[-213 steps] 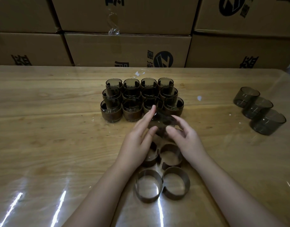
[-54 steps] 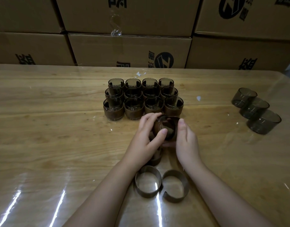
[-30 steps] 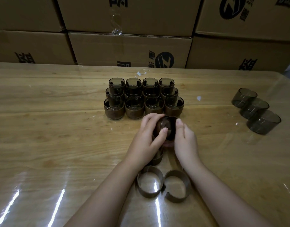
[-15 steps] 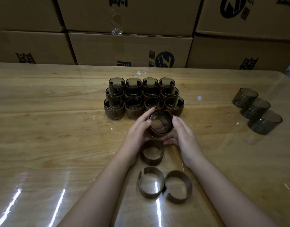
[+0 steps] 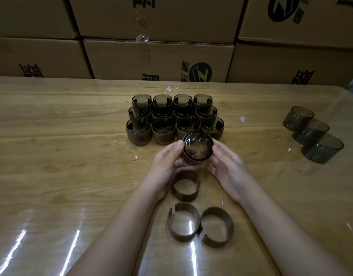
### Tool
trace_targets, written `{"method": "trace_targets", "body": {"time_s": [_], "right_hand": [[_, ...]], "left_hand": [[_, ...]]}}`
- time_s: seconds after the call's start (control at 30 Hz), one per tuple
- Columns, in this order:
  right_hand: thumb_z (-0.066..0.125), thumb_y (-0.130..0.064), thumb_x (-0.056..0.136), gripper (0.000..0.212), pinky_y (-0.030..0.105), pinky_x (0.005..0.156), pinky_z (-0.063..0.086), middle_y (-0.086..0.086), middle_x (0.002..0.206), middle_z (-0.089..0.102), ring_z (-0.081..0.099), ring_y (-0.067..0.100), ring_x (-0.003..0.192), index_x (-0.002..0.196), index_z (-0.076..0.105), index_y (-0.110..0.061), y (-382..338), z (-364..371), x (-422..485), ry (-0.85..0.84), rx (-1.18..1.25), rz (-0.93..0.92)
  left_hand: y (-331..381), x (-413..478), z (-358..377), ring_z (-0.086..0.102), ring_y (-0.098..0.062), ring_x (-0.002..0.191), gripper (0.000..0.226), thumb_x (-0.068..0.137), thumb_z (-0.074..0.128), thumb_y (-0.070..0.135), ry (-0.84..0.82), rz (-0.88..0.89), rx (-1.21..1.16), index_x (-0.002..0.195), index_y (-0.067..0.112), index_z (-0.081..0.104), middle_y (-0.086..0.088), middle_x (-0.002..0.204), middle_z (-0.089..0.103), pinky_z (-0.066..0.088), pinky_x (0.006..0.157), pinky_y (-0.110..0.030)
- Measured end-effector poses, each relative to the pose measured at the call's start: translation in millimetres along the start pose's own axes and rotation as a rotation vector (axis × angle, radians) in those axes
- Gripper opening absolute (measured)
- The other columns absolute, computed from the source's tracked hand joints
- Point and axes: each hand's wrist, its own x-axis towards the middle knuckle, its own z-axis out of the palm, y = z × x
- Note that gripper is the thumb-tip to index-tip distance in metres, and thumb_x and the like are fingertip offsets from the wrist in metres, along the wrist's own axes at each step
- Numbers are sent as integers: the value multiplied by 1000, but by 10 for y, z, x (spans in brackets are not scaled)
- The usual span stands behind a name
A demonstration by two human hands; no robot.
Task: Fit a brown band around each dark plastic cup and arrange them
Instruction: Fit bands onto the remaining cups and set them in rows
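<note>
Wooden table (image 5: 52,156): a pale, glossy top is spread across the whole view, with streaks of light reflected near the front edge.
Held cup (image 5: 198,149): a dark, see-through plastic cup is gripped between both hands near the middle of the table, just in front of the finished block. It is tilted so that its open mouth is turned toward the camera. A brown band is seen around its lower part.
Left hand (image 5: 167,166): curled around the cup's left side, with a fingertip laid against the rim.
Right hand (image 5: 227,170): wrapped around the cup's right side, with fingers tucked underneath.
Banded cups (image 5: 175,120): twelve are packed close together in three rows of four, beyond the hands.
Loose bands (image 5: 185,185): three open brown rings are laid on the table. One is placed between the wrists, and two are set side by side nearer the front edge.
Plain cups (image 5: 311,134): three without bands are lined up diagonally at the far right, well apart from the block.
Cardboard boxes (image 5: 157,56): stacked behind the table and printed with black marks.
</note>
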Motion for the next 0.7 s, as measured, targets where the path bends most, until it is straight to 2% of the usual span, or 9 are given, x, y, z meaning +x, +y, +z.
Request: {"method": "trace_targets", "body": {"time_s": [0.03, 0.1, 0.2, 0.43, 0.53, 0.57, 0.63, 0.7], "right_hand": [[52, -28, 84, 51, 24, 78, 47, 3, 106, 70, 64, 12, 89, 133, 53, -10, 11, -6, 12, -20, 37, 9], [51, -24, 86, 43, 22, 68, 40, -6, 80, 63, 51, 5, 64, 127, 56, -11, 37, -18, 33, -60, 131, 29], [49, -20, 89, 36, 16, 59, 37, -11, 67, 52, 36, 2, 54, 123, 57, -12, 84, -37, 53, -100, 222, 39], [50, -17, 88, 37, 13, 55, 37, -14, 72, 59, 37, 0, 51, 125, 56, -13, 115, -33, 70, -122, 290, 23], [58, -21, 84, 43, 13, 56, 39, -13, 76, 62, 39, 1, 52, 127, 56, -16, 117, -11, 61, -118, 277, 7], [60, -23, 84, 44, 14, 57, 42, -12, 79, 64, 44, 1, 55, 128, 56, -17, 121, -1, 61, -107, 260, 3], [58, -24, 85, 52, 20, 67, 47, -3, 96, 69, 57, 8, 75, 136, 50, -17, 113, 18, 58, -76, 208, 8], [61, -21, 85, 61, 23, 72, 49, 4, 111, 65, 59, 14, 88, 143, 43, -17, 104, 34, 53, -66, 151, 22]], "left_hand": [[0, 0, 3, 71, -24, 91, 38, 86, 55, 41, -2, -6, 1, 108, 13, 69, -15, 105, 72, 58, 72, -30], [5, -1, 3, 70, -23, 90, 43, 86, 53, 42, -8, -16, -2, 110, 9, 66, -15, 104, 72, 58, 71, -30], [11, 0, -12, 71, -21, 90, 45, 87, 52, 42, -21, -21, -18, 113, 8, 65, -14, 103, 73, 59, 71, -31], [23, 2, -16, 71, -22, 91, 36, 87, 54, 41, -17, -11, -59, 103, 15, 73, -14, 104, 73, 59, 70, -30], [22, -4, -14, 71, -22, 93, 36, 88, 52, 41, -34, -13, -82, 103, 16, 73, -14, 105, 73, 58, 70, -29], [21, -5, -15, 71, -23, 95, 37, 89, 51, 41, -44, -12, -89, 105, 15, 72, -15, 106, 72, 58, 72, -29], [13, -6, -22, 70, -25, 100, 41, 90, 48, 40, -56, -10, -125, 111, 11, 67, -15, 111, 71, 58, 75, -31], [20, -6, -29, 68, -29, 105, 42, 92, 46, 39, -44, -4, -194, 114, 8, 65, -16, 115, 69, 58, 78, -33]]}}
